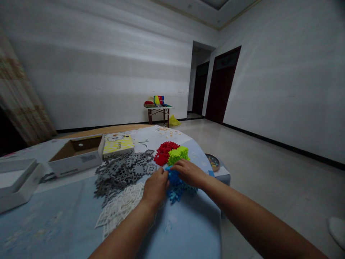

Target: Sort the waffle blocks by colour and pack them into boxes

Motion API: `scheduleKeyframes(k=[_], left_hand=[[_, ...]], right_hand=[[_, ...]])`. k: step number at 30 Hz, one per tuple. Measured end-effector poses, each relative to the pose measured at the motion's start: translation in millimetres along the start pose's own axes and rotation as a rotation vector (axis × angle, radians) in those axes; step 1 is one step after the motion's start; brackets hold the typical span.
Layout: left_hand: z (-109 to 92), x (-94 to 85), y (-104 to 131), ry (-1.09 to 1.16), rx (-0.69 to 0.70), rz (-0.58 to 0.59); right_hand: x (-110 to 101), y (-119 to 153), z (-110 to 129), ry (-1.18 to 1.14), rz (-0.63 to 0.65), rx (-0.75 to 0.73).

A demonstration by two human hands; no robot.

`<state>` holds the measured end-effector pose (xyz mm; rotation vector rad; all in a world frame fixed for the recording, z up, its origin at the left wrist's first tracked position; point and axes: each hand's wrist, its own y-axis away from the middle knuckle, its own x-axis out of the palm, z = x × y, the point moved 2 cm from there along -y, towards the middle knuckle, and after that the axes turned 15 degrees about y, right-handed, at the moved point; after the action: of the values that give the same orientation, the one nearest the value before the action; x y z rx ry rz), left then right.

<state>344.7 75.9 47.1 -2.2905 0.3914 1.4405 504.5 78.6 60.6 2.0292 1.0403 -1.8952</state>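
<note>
My left hand (155, 185) is closed, its fingertips pinching the edge of a blue interlocking plastic piece (174, 175). From the other side my right hand (190, 172) grips the same blue piece, fingers curled over its top. Below them lie loose blue pieces (176, 194) with notched edges. Just beyond my hands sit a lime-green stack (178, 153) and a red stack (165, 151) of similar notched pieces. To the left spreads a heap of grey pieces (126, 171), with a pile of white pieces (122, 207) nearer me, partly behind my left forearm.
An open cardboard box (81, 163) stands at the left beside a yellow box (118, 146). A white box (27, 187) is at the left edge. Small pale bits (169, 133) lie at the far table edge. A round tin (212, 162) rests on a stool to the right.
</note>
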Motion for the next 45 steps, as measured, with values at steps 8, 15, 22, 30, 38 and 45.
scheduleKeyframes(k=[8, 15, 22, 30, 38, 45], left_hand=[[-3.5, 16.2, 9.0, 0.187, 0.114, 0.022], [8.8, 10.8, 12.6, 0.517, 0.133, -0.112], [25.8, 23.9, 9.2, 0.622, -0.086, -0.092], [26.0, 26.0, 4.4, 0.77, -0.101, 0.119], [24.4, 25.8, 4.5, 0.714, -0.085, 0.1], [17.5, 30.1, -0.9, 0.668, -0.083, 0.044]], right_hand=[[9.1, 25.1, -7.3, -0.11, -0.018, 0.053], [11.3, 31.5, -8.1, -0.184, -0.087, 0.054], [8.4, 32.0, -4.3, -0.192, -0.092, 0.043], [9.0, 37.7, -24.1, -0.236, -0.224, 0.222], [43.7, 33.8, -60.9, -0.246, -0.03, 0.638], [49.2, 28.9, -47.3, -0.251, -0.029, 0.629]])
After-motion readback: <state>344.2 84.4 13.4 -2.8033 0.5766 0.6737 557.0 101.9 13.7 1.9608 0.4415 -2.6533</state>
